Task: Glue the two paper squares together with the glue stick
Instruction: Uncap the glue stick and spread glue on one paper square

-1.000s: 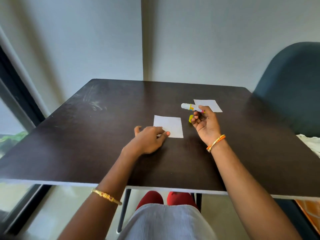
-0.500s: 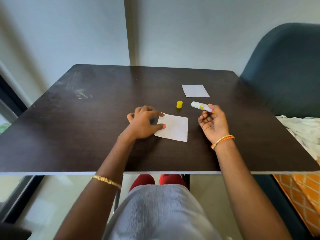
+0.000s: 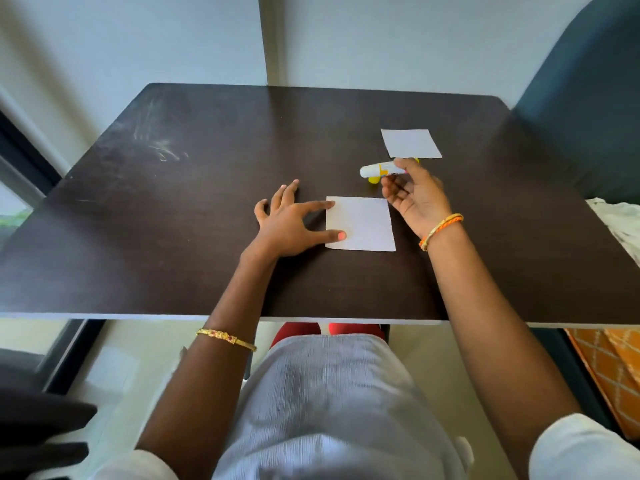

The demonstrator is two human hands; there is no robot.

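Two white paper squares lie on the dark table (image 3: pixel 194 237). The near square (image 3: pixel 363 225) is flat in front of me; my left hand (image 3: pixel 291 223) rests beside it with fingers spread, index tip and thumb pressing its left edge. My right hand (image 3: pixel 415 195) hovers just right of and beyond that square, holding the uncapped glue stick (image 3: pixel 379 169) between thumb and fingertips, its white tip pointing left. The yellow cap (image 3: pixel 374 180) stands on the table under the stick. The far square (image 3: pixel 410 143) lies beyond my right hand, untouched.
A dark blue chair (image 3: pixel 588 98) stands at the table's right side, with a white cloth (image 3: pixel 620 223) and orange patterned fabric (image 3: pixel 609 368) below it. A window frame runs along the left. The wall is close behind the table's far edge.
My left hand has spread its fingers and now pins the near square's left edge. My right hand with the glue stick has moved over the yellow cap. The head camera shifted.
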